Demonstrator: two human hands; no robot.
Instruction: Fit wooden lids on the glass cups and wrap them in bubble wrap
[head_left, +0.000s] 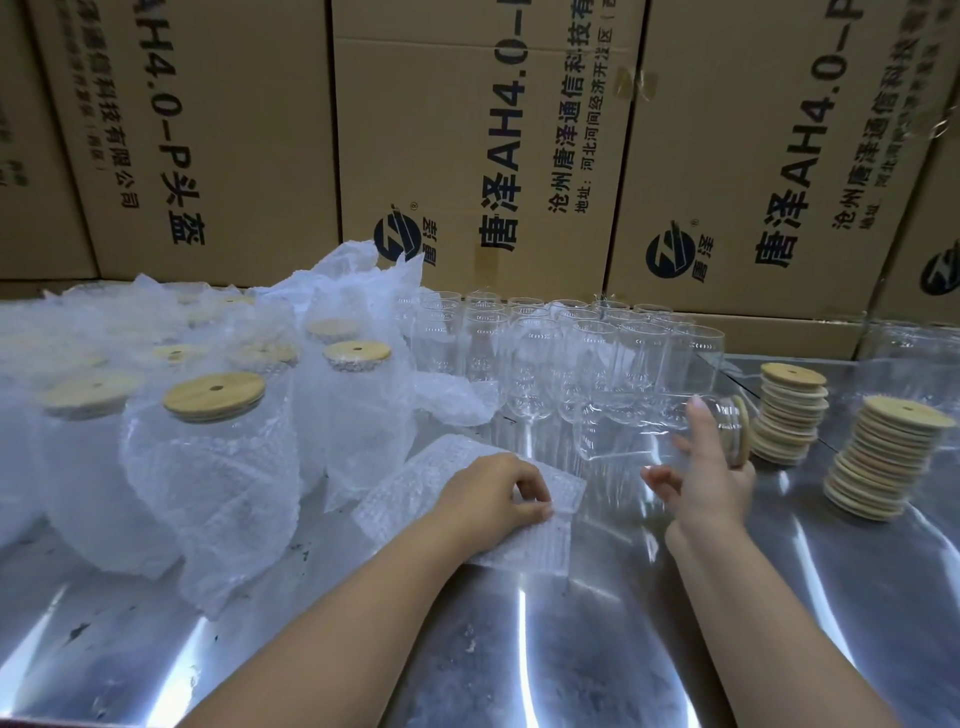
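On the counter, centre: a flat bubble wrap sheet (410, 499) lies on the shiny steel counter (571, 649), just left of the held cup.
Left hand: the left hand (493, 493) rests on the sheet's right part, fingers curled, pinching its edge.
Right hand: the right hand (711, 467) grips a glass cup (631, 434) between thumb and fingers, forefinger laid over the glass.
Held cup: tipped on its side above the counter, mouth to the right, a wooden lid (742, 431) fitted on it.
Lid stacks: two lid stacks (878, 457) stand at the right, near the held cup.
Bare cups: rows of bare cups (571, 343) stand upright behind the hands.
Wrapped cups: lidded wrapped cups (213, 452) crowd the left side.
Background: printed cardboard boxes (467, 130) are stacked behind the counter.
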